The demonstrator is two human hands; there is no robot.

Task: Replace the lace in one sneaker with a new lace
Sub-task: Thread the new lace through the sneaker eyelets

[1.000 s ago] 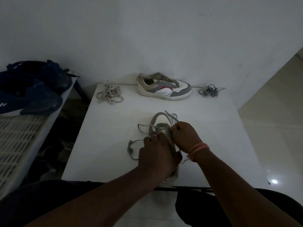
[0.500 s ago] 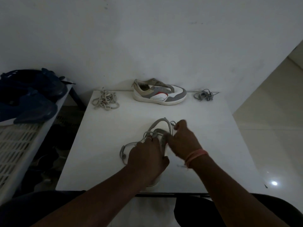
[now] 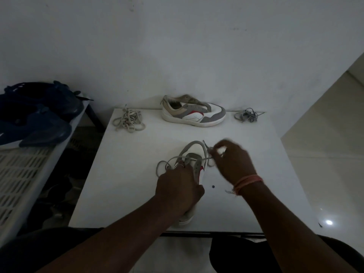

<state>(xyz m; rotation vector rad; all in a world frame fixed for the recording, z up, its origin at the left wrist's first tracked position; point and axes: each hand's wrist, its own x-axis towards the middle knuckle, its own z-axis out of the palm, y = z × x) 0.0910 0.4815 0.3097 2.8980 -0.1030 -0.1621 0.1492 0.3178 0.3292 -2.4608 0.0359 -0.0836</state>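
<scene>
The sneaker [image 3: 194,174] lay at the near middle of the white table [image 3: 126,174], its far end pointing toward the second sneaker [image 3: 194,113] at the table's far edge. The step looked like drawing the grey lace [image 3: 167,164] through the eyelets, and doing it well probably meant pinning the sneaker flat while pulling each run straight out, so the lace slid and did not snag. The left hand [image 3: 178,191] pressed down over the sneaker's upper, fingers curled into the lace crossings. The right hand [image 3: 232,161], just right of the sneaker's far end, was blurred but appeared closed in a pinch on a lace strand. A loose loop trailed left of the sneaker.
</scene>
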